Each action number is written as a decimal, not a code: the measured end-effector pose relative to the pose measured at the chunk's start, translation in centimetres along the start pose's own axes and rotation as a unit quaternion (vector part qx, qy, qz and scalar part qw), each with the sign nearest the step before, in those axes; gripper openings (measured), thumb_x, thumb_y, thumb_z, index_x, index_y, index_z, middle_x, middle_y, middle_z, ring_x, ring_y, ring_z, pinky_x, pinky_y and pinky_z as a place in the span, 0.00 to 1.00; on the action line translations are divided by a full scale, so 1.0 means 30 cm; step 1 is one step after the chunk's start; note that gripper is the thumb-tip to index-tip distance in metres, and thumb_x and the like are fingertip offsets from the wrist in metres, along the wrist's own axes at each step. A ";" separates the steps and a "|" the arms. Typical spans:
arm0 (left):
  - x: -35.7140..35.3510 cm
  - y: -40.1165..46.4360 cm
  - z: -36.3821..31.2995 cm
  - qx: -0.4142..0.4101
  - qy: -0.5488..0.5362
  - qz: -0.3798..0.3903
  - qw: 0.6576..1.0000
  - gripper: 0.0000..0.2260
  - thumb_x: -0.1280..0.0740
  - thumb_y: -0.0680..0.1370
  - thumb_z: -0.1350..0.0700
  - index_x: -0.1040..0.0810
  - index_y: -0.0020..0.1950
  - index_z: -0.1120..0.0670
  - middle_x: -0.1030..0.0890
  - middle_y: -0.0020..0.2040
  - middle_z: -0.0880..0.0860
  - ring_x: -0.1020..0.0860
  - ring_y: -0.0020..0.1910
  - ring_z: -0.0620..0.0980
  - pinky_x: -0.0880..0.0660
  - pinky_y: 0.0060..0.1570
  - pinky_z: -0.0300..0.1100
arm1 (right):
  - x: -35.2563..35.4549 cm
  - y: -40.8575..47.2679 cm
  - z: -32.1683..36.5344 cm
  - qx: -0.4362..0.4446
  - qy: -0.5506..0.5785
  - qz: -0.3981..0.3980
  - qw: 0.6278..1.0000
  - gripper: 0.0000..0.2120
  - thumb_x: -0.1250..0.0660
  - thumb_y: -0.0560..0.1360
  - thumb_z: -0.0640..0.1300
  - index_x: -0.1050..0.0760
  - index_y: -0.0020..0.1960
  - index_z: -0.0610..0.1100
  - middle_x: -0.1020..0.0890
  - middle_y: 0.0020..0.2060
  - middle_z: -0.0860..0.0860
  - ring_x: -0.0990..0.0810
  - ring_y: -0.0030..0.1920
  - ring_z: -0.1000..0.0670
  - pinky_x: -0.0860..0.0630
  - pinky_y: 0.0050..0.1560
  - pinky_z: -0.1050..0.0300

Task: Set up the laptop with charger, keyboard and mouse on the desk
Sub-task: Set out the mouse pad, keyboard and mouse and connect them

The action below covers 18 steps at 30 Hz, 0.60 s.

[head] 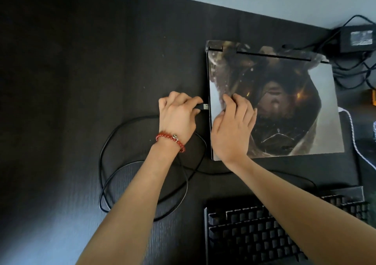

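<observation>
The closed laptop (pixel 289 93), its lid covered with a printed picture, lies on the dark desk (pixel 71 81) at the right. My left hand (pixel 178 114) pinches a black USB plug (pixel 202 107) whose metal tip is right at the laptop's left edge. The plug's black cable (pixel 105 156) loops over the desk and runs toward the black keyboard (pixel 254 232) at the bottom right. My right hand (pixel 232 128) rests flat on the laptop lid near its left edge. The charger brick (pixel 359 40) sits at the back right with its cables.
Tangled black charger cables (pixel 350 69) lie behind and to the right of the laptop. A white braided cable (pixel 353 134) runs along the laptop's right side. A yellow object (pixel 374 97) shows at the right edge. The pale wall borders the desk's far edge.
</observation>
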State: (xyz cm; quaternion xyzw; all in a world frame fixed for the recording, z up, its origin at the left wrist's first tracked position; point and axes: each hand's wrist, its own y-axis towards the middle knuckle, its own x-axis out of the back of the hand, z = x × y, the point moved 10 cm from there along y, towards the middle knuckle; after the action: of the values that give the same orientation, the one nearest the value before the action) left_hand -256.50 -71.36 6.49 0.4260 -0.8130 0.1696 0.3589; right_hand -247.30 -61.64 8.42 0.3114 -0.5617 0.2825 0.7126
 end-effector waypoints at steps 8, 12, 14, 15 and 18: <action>0.003 -0.002 -0.015 -0.019 0.013 -0.008 1.000 0.10 0.31 0.69 0.65 0.19 0.48 0.55 0.20 0.40 0.54 0.24 0.46 0.57 0.37 0.47 0.46 | -0.008 -0.001 -0.005 0.004 -0.012 0.008 1.000 0.20 0.49 0.74 0.44 0.34 0.64 0.44 0.28 0.63 0.42 0.34 0.68 0.40 0.43 0.70 0.36; -0.001 0.005 -0.019 -0.035 0.007 0.007 0.999 0.11 0.30 0.68 0.66 0.19 0.48 0.55 0.20 0.39 0.54 0.23 0.45 0.57 0.35 0.46 0.46 | -0.009 0.000 -0.006 0.004 -0.019 0.008 1.000 0.20 0.48 0.74 0.44 0.34 0.64 0.45 0.28 0.63 0.43 0.33 0.67 0.40 0.41 0.69 0.36; -0.009 0.013 -0.018 -0.045 0.013 0.029 0.998 0.10 0.30 0.70 0.65 0.19 0.49 0.55 0.20 0.42 0.54 0.24 0.47 0.57 0.36 0.48 0.46 | -0.010 0.000 -0.008 0.003 -0.017 0.009 1.000 0.19 0.48 0.74 0.43 0.33 0.64 0.44 0.28 0.63 0.43 0.33 0.67 0.40 0.41 0.69 0.36; -0.016 0.018 -0.013 -0.041 0.017 0.046 0.998 0.10 0.31 0.71 0.64 0.20 0.50 0.54 0.20 0.44 0.53 0.24 0.49 0.56 0.37 0.50 0.44 | -0.009 0.000 -0.008 0.004 -0.015 0.009 1.000 0.19 0.47 0.74 0.43 0.33 0.64 0.44 0.27 0.63 0.42 0.33 0.67 0.40 0.41 0.69 0.36; -0.036 0.029 0.000 -0.007 0.035 0.087 0.996 0.13 0.35 0.74 0.59 0.25 0.59 0.53 0.21 0.53 0.52 0.27 0.55 0.53 0.39 0.54 0.43 | -0.006 0.002 -0.008 0.002 -0.009 0.011 1.000 0.19 0.44 0.74 0.41 0.32 0.64 0.44 0.27 0.63 0.42 0.33 0.67 0.40 0.41 0.70 0.35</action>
State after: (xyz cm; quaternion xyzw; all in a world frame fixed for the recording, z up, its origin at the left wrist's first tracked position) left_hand -256.80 -70.24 5.75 0.3453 -0.8349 0.2094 0.3741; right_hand -247.22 -61.42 8.21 0.3091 -0.5709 0.2888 0.7037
